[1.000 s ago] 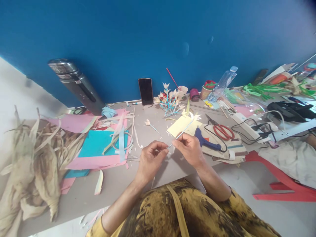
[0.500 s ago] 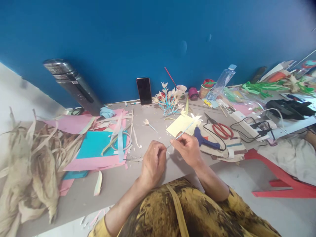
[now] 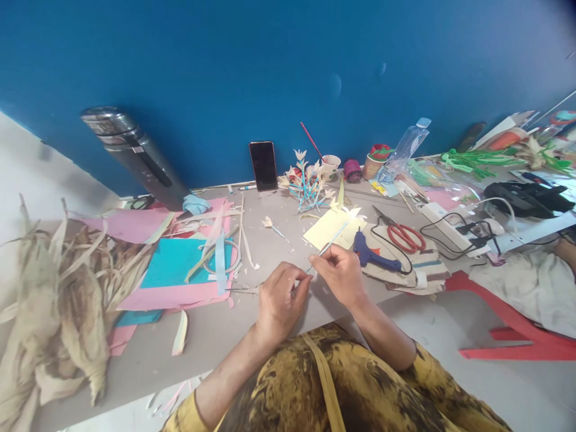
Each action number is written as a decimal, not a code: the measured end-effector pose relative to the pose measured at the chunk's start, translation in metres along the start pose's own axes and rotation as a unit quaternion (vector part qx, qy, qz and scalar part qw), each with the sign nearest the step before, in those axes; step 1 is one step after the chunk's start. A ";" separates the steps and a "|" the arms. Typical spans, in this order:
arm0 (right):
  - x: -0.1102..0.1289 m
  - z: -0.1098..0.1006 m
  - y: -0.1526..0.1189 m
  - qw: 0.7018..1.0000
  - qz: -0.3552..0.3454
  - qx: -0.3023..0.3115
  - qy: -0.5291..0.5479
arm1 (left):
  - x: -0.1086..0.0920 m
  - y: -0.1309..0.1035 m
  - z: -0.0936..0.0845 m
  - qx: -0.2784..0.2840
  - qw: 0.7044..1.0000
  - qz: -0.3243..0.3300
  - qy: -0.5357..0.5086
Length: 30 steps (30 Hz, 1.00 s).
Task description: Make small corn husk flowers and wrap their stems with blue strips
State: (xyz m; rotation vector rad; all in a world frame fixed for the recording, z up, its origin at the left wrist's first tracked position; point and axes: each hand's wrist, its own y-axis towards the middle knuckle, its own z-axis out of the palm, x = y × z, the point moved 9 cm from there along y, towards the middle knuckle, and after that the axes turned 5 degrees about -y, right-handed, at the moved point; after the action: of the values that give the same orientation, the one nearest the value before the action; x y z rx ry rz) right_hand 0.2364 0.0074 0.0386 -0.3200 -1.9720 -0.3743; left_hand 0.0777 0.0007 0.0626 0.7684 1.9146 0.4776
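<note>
My right hand [image 3: 341, 273] pinches a thin light-blue stem [image 3: 335, 237] topped by a pale flower [image 3: 353, 213], which overlaps a yellow paper sheet [image 3: 330, 229]. Close beside it, my left hand [image 3: 282, 294] is closed with its fingertips on the stem's lower end. A second small flower on a short stem [image 3: 275, 228] lies on the table beyond my left hand. Further back stands a cluster of pale flowers on blue stems [image 3: 308, 189]. The blue glue gun [image 3: 375, 255] rests on a folded cloth just right of my right hand.
Red-handled scissors [image 3: 405, 238] and a power strip [image 3: 454, 231] lie to the right. Teal paper [image 3: 168, 264], tape rings and dried husks [image 3: 49, 300] cover the left. A phone [image 3: 263, 166], a dark flask [image 3: 139, 159] and a plastic bottle [image 3: 405, 150] stand along the wall.
My left hand has shifted slightly right, its fingers extending further along the stem's lower end. The flower in my right hand has dipped a little down and left.
</note>
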 end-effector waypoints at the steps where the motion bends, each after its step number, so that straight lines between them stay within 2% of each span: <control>1: -0.001 0.000 0.000 1.000 0.003 -0.001 -0.001 | 0.000 0.000 -0.001 -0.007 1.000 -0.002 0.009; 4: -0.001 0.002 -0.001 1.000 0.009 0.001 0.001 | 0.002 0.000 -0.005 -0.029 0.999 -0.028 0.025; 7: 0.000 0.003 -0.001 1.000 0.009 0.004 0.009 | 0.010 -0.002 -0.010 -0.053 0.994 -0.093 0.015; 11: 0.004 0.002 -0.002 1.000 0.003 0.002 0.009 | 0.020 -0.005 -0.007 -0.041 0.988 -0.151 -0.014; 13: 0.005 0.001 -0.002 1.000 -0.001 0.003 0.005 | 0.019 -0.004 -0.006 -0.030 0.989 -0.142 -0.012; 19: 0.001 0.002 -0.003 1.000 0.001 -0.005 0.006 | 0.009 -0.002 -0.005 -0.010 0.997 -0.061 0.048; 22: 0.001 0.003 -0.003 0.999 -0.008 0.012 0.031 | 0.008 -0.001 -0.005 -0.002 0.998 -0.062 0.030; 24: 0.004 0.007 -0.002 0.996 -0.023 0.051 0.067 | 0.013 -0.001 -0.006 -0.002 0.995 -0.101 -0.009; 27: 0.007 0.010 -0.001 0.986 -0.035 0.108 0.118 | 0.026 -0.004 -0.003 0.006 0.977 -0.197 -0.087; 30: 0.005 0.007 0.001 0.988 -0.032 0.110 0.100 | 0.035 -0.010 0.006 0.035 0.951 -0.267 -0.149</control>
State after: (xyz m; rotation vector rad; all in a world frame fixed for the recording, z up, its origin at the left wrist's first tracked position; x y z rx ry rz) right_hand 0.2291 0.0116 0.0404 -0.0738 -1.8079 -0.2177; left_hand 0.0685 0.0177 0.0315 0.3133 1.7629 -0.0417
